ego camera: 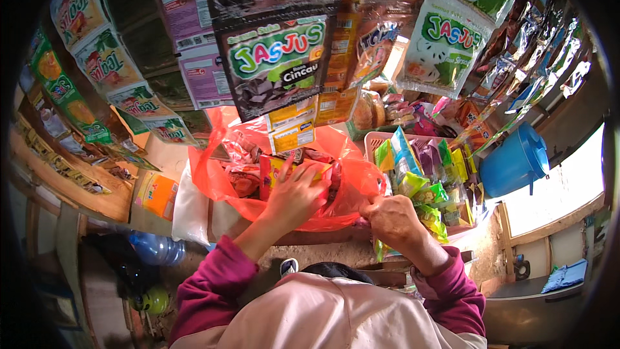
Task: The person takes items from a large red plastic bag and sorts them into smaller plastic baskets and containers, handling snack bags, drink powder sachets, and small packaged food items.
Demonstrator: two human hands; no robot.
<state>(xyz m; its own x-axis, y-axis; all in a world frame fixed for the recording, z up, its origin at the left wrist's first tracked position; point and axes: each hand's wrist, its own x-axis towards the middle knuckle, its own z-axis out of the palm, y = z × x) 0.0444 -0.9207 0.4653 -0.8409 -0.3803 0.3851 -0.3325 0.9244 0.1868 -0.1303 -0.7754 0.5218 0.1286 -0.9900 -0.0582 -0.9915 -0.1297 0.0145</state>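
A red plastic bag [213,179] lies wide open in front of me, with several red-wrapped snack packets [244,177] and a red and yellow box [265,174] inside. My left hand [296,189] reaches into the bag's mouth, its fingers spread over the box; whether it grips the box cannot be told. My right hand [395,215] is closed on the bag's right rim. Just right of the bag stands a pink plastic basket [373,143] filled with small colourful snack packets [419,182].
Strips of drink sachets [278,58] hang low over the bag, with more strips [118,77] at the left. A blue lidded bucket [511,160] is at the right. A filled white plastic bag [190,208] and an orange packet [157,195] lie left of the red bag.
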